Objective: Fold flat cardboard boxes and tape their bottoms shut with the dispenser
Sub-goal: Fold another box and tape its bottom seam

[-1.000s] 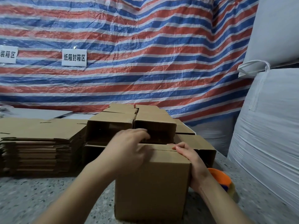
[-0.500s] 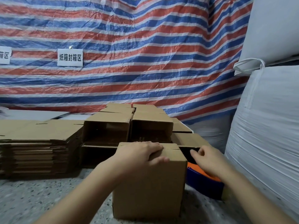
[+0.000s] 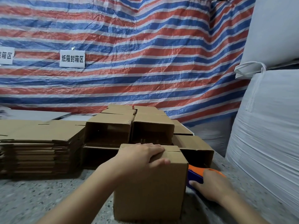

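While the box (image 3: 150,188) stands on the speckled surface (image 3: 48,199), its closed top flaps are pressed down by the left hand (image 3: 140,156), fingers straight across the seam, thumb over the near edge. Just right of the box, the right hand (image 3: 212,185) is laid on the orange-and-blue dispenser (image 3: 196,174); whether it is gripped cannot be told. Beyond the left hand, folded boxes (image 3: 129,128) are stacked with open sides facing the camera. Left of that hand, a flat stack (image 3: 35,152) is seen. Sacks (image 3: 267,126) rise right of the right hand.
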Action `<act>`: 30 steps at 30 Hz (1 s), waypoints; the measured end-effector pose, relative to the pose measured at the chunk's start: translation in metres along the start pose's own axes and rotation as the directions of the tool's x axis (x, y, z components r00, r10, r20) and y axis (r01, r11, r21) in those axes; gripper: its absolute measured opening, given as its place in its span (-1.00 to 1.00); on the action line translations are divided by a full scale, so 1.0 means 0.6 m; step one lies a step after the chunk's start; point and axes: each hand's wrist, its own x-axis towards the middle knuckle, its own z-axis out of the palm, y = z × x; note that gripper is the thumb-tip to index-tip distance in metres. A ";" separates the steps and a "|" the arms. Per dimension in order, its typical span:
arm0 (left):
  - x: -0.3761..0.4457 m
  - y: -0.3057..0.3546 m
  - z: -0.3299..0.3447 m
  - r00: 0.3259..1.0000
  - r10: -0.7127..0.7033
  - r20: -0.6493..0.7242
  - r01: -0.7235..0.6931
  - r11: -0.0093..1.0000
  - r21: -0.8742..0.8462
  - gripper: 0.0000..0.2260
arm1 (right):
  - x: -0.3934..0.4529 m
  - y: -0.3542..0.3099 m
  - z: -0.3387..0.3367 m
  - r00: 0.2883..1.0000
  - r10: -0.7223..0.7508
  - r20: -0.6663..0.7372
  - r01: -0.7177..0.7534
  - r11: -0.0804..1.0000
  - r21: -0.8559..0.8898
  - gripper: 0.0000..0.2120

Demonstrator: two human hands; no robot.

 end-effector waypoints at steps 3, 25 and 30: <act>0.000 -0.004 -0.003 0.999 -0.010 0.043 0.013 0.996 -0.084 -0.40 | 0.006 0.010 -0.014 0.999 0.040 -0.036 -0.035 0.989 0.142 -0.58; 0.012 -0.042 -0.041 0.899 -0.435 0.048 0.111 0.119 -0.987 -0.59 | 0.039 -0.163 -0.337 0.884 -0.435 0.170 0.115 0.555 0.824 -0.24; 0.020 -0.055 -0.048 0.856 -0.515 0.052 0.053 -0.013 -0.999 -0.39 | 0.046 -0.172 -0.339 0.866 -0.465 0.186 0.166 0.616 0.770 -0.19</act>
